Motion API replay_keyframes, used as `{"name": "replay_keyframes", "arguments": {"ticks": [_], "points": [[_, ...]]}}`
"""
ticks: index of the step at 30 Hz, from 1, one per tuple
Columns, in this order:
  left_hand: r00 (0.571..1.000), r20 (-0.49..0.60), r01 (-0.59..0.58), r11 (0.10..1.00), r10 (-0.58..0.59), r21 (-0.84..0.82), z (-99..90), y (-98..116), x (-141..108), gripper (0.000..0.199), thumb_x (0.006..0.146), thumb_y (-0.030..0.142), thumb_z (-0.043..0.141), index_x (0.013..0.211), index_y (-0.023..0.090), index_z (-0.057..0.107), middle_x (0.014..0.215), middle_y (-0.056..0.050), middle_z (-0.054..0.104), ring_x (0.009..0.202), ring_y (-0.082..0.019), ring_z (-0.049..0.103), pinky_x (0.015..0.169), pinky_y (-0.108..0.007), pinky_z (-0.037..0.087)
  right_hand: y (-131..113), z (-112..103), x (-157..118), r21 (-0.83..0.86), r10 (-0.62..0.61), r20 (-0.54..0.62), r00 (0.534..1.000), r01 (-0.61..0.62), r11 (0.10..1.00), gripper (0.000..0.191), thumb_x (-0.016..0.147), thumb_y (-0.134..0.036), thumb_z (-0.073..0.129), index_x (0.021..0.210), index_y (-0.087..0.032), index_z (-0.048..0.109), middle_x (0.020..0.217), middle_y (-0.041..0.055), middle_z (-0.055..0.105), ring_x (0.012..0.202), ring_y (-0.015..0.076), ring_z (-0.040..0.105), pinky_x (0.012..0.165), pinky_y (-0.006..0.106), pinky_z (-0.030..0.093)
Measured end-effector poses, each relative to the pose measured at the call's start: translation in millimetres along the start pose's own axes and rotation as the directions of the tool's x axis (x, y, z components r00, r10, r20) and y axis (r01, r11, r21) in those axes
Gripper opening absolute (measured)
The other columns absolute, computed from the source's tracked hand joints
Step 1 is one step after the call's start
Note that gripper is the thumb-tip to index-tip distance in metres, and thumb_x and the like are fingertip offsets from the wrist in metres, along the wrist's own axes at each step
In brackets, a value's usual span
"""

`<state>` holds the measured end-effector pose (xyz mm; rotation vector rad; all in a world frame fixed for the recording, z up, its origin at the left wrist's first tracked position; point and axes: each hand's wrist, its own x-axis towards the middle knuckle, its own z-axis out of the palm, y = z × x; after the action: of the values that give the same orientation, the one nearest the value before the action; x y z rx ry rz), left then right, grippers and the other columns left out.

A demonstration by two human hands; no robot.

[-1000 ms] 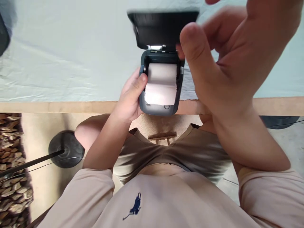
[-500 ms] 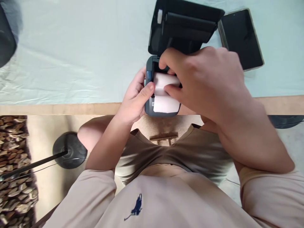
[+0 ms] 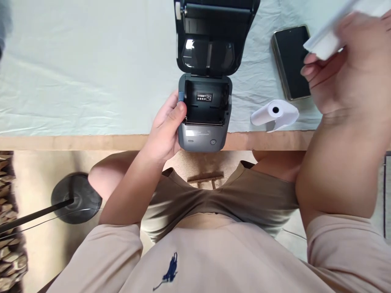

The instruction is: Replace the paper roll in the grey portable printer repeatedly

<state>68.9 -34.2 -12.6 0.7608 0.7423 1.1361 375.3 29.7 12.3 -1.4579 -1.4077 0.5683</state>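
My left hand [image 3: 166, 126] grips the left side of a dark grey label printer [image 3: 203, 138], its thumb at the edge of the paper bay. The printer's lid [image 3: 210, 53] stands open, and its bay holds no roll. A small white paper roll [image 3: 264, 114] with a dark core lies on the cloth right of the printer, its loose end unrolled. At the upper right, my right hand [image 3: 348, 73] is closed around white paper [image 3: 328, 42], blurred and partly cut off by the frame; whether it is a roll or a sheet, I cannot tell.
A smartphone [image 3: 293, 61] in a case lies beyond the paper roll. Pale blue cloth [image 3: 91, 73] covers the table, with a bare tan front edge [image 3: 76, 142]. A round black base [image 3: 76, 197] with a pole stands on the floor at left.
My right hand has left the printer and moved up and right, now with white paper in it. The roll is out of the bay; a roll lies on the cloth. My left hand stays on the printer.
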Motion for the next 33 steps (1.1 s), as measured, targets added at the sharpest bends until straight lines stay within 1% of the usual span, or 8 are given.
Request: {"name": "replay_keyframes", "arguments": {"ticks": [3,7,11,14,17,22,28,33], "points": [[1.0,0.0,0.013,1.0,-0.013,-0.002,1.5,0.1,-0.1,0.028,0.104,0.048,0.07,0.122,0.028,0.079,0.138,-0.005,0.08,0.165,-0.033,0.048,0.127,-0.044,0.056,-6.9,6.7,-14.8,0.144,-0.025,-0.022,0.999,0.027,0.989,0.023,0.082,-0.027,0.065,0.099,-0.032,0.05,0.097,0.0066,0.064,0.075,0.018,0.063,0.061,0.037,0.055],[1.0,-0.012,0.022,0.997,-0.021,0.068,3.2,1.6,0.7,0.028,0.103,0.053,0.068,0.12,0.033,0.078,0.141,-0.001,0.079,0.165,-0.032,0.046,0.125,-0.044,0.056,-11.6,5.1,-22.9,-0.215,-0.145,0.14,0.979,0.173,0.961,0.025,0.089,-0.029,0.07,0.11,-0.033,0.057,0.124,0.0104,0.072,0.099,0.0214,0.065,0.085,0.039,0.057],[0.999,0.01,0.05,0.995,-0.051,0.084,3.0,5.6,1.1,0.031,0.102,0.054,0.071,0.123,0.033,0.078,0.138,-0.003,0.08,0.165,-0.033,0.047,0.124,-0.044,0.056,-10.3,2.2,-24.7,-0.493,0.121,0.21,0.97,-0.002,0.87,0.04,0.089,-0.023,0.073,0.128,-0.025,0.068,0.119,0.0082,0.079,0.104,0.022,0.073,0.094,0.038,0.058],[0.998,-0.032,0.051,0.994,-0.048,0.1,3.6,6.8,0.5,0.033,0.101,0.055,0.072,0.124,0.032,0.078,0.13,-0.005,0.083,0.165,-0.035,0.047,0.124,-0.046,0.056,-25.4,-7.2,-34.9,-0.429,-0.069,0.141,0.988,0.124,0.895,0.034,0.1,-0.021,0.054,0.127,-0.019,0.074,0.128,0.0132,0.079,0.12,0.0255,0.073,0.106,0.042,0.056],[1.0,-0.012,0.03,0.995,-0.029,0.093,4.1,5.9,-0.4,0.03,0.1,0.053,0.073,0.12,0.03,0.08,0.131,-0.007,0.082,0.164,-0.034,0.048,0.125,-0.044,0.056,-47.1,-19.0,-53.9,-0.444,-0.177,0.135,0.975,0.219,0.869,0.034,0.1,-0.034,0.056,0.12,-0.017,0.077,0.109,0.0163,0.078,0.1,0.0297,0.074,0.088,0.047,0.057],[0.997,-0.062,0.055,0.998,-0.054,0.015,3.9,4.1,-0.6,0.029,0.098,0.046,0.078,0.118,0.026,0.08,0.13,-0.006,0.081,0.159,-0.032,0.056,0.122,-0.043,0.06,-50.7,-12.1,-79.1,-0.679,0.126,0.436,0.891,0.234,0.696,0.046,0.091,-0.052,0.071,0.128,-0.026,0.069,0.126,0.0167,0.073,0.096,0.0365,0.073,0.073,0.05,0.053],[0.999,-0.016,0.033,0.999,-0.034,-0.032,2.8,2.2,1.6,0.023,0.101,0.04,0.075,0.116,0.024,0.08,0.129,-0.006,0.081,0.154,-0.03,0.062,0.118,-0.041,0.064,-37.8,0.4,-80.8,-0.468,-0.031,0.529,0.848,0.322,0.823,0.034,0.101,-0.043,0.058,0.128,-0.027,0.071,0.124,0.0132,0.071,0.108,0.0334,0.073,0.085,0.052,0.063],[1.0,0.002,0.013,0.999,-0.013,0.047,-2.4,1.5,4.1,0.028,0.101,0.043,0.074,0.12,0.023,0.078,0.118,-0.004,0.082,0.138,-0.028,0.074,0.09,-0.028,0.071,-31.4,0.8,-73.7,-0.014,-0.218,0.336,0.916,0.236,0.972,0.059,0.091,-0.043,0.083,0.145,-0.045,0.06,0.112,0.0016,0.073,0.097,0.0229,0.075,0.079,0.04,0.068]]}}
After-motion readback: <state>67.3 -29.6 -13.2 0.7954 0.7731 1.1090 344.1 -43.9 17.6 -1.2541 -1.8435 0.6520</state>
